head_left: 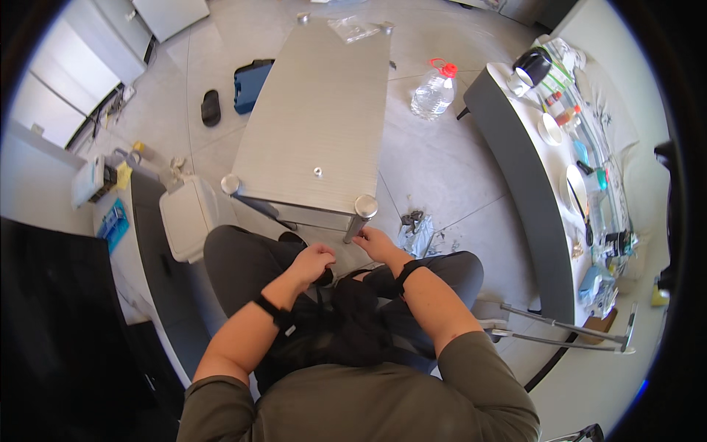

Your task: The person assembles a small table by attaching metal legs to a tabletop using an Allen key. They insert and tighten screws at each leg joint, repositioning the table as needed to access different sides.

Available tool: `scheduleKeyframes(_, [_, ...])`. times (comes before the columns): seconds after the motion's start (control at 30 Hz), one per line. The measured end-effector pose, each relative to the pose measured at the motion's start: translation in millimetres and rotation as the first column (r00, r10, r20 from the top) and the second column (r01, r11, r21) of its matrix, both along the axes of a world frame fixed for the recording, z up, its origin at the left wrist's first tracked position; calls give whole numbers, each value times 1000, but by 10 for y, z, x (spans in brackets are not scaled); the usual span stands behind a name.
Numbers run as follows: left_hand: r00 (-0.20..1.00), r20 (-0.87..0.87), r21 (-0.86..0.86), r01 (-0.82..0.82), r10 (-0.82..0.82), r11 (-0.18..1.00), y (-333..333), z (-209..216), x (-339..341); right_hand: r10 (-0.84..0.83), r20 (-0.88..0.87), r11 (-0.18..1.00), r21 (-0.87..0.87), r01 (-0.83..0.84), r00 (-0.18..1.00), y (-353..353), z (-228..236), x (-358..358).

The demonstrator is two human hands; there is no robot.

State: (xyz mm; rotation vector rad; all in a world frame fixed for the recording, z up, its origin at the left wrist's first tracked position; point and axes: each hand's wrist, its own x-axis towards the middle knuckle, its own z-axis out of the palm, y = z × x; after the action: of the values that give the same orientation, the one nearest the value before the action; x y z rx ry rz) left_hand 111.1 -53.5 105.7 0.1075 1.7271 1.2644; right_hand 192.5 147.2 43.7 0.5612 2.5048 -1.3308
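Observation:
A low table (317,96) with a grey, wood-grained top stands in front of my knees, with round silver caps at its corners. My right hand (374,244) is at the near right metal leg (356,221), its fingers bent against the leg's lower part. Left of it, my left hand (315,261) hovers over my lap, fingers curled together; whatever they may hold is hidden. A small white ring-like piece (318,172) lies on the tabletop near its front edge.
Crumpled plastic (417,233) and scraps litter the floor at right. Beyond stand a water bottle (434,92), a blue case (250,88) and a black slipper (210,108). A white bin (188,217) is at left; a cluttered curved sideboard (508,155) runs along the right.

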Motion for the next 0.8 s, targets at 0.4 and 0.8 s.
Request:
scheduleKeyframes(0.4, [660,533,138,-685,529,716,334,-1096,-61,11,104,999,-46,-6,995,-28,106,-2])
scheduleKeyframes(0.8, [678,541,207,-681,498,703,777,-1201,92,30,-184,972,236,15,982,-124,-87,245])
